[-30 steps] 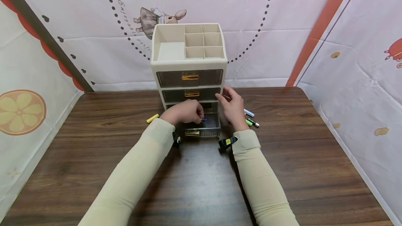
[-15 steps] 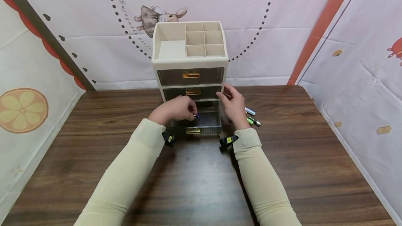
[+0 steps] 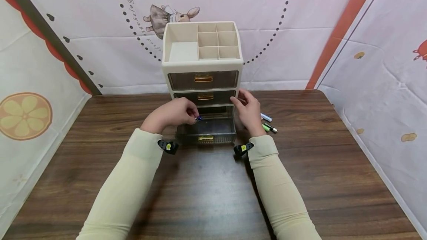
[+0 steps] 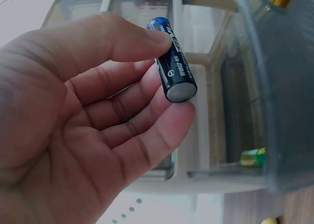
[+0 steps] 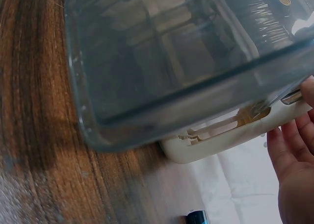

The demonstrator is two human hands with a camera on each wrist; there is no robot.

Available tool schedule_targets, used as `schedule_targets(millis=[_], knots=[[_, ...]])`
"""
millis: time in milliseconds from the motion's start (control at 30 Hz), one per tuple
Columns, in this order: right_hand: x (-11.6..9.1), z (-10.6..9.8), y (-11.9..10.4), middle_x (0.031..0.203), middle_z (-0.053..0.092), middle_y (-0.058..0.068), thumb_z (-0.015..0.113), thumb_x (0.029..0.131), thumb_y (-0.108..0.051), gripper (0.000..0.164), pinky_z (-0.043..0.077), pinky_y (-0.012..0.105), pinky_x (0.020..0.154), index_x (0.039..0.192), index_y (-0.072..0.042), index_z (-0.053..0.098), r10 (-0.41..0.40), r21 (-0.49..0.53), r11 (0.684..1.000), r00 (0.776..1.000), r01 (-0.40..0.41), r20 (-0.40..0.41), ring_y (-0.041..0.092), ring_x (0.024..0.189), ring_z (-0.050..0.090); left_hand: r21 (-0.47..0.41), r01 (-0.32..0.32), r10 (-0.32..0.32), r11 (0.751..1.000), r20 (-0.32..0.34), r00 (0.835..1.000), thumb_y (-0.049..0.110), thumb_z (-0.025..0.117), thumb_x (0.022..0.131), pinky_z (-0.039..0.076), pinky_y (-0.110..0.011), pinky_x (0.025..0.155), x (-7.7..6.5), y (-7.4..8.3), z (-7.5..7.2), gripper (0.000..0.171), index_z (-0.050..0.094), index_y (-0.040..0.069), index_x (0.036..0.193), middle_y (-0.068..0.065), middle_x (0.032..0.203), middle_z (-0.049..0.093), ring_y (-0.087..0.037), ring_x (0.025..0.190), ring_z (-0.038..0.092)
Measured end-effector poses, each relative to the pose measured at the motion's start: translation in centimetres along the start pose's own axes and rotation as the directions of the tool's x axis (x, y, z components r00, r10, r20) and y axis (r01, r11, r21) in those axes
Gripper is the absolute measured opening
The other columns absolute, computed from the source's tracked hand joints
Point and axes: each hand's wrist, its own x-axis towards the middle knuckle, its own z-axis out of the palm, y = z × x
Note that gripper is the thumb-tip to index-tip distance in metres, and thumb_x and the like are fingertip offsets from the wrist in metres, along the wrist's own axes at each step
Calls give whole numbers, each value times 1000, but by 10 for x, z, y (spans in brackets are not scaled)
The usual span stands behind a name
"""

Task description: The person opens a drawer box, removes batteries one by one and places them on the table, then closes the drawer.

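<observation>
My left hand [image 3: 175, 113] pinches a dark blue and black battery [image 4: 176, 69] between thumb and fingertips, its flat end facing the left wrist camera. It is above the left part of a pulled-out clear grey drawer [image 3: 217, 127] with a gold handle. This is the lowest drawer of a cream drawer organizer [image 3: 203, 66]. At the organizer's right side, my right hand [image 3: 249, 116] holds its edge, thumb on the front and fingers along the side. A green and gold battery-like piece [image 4: 252, 157] shows at the drawer's far end in the left wrist view.
Light blue [image 3: 265, 117], green [image 3: 265, 128] and black [image 3: 271, 128] batteries lie on the wooden table [image 3: 207, 195], right of the organizer. A yellow item [image 4: 270, 220] peeks in at the left wrist view's bottom. Patterned cloth [image 3: 273, 10] hangs behind.
My left hand has lifted the battery from inside the drawer and carried it up and to the left. The right hand stays at the organizer's side.
</observation>
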Motion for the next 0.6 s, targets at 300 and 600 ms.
schedule_targets(millis=[300,600], knots=[[-1,0,1,119,66,8,67,90,-38,43,50,36,98,128,-17,62,-9,-1,1000,1000,9,0,21,115,63,-30,46,-47,998,-23,999,12,64,85,43,-30,59,-16,-13,-10,12,70,10,94,-3,85,67,-16,69,53],[0,0,0,120,66,9,67,90,-38,44,50,37,98,128,-16,61,8,-11,1000,1000,-8,-4,22,116,62,-84,95,-98,992,-28,995,10,62,87,43,-31,57,-28,-41,-12,16,70,7,101,-5,87,67,-15,63,50]])
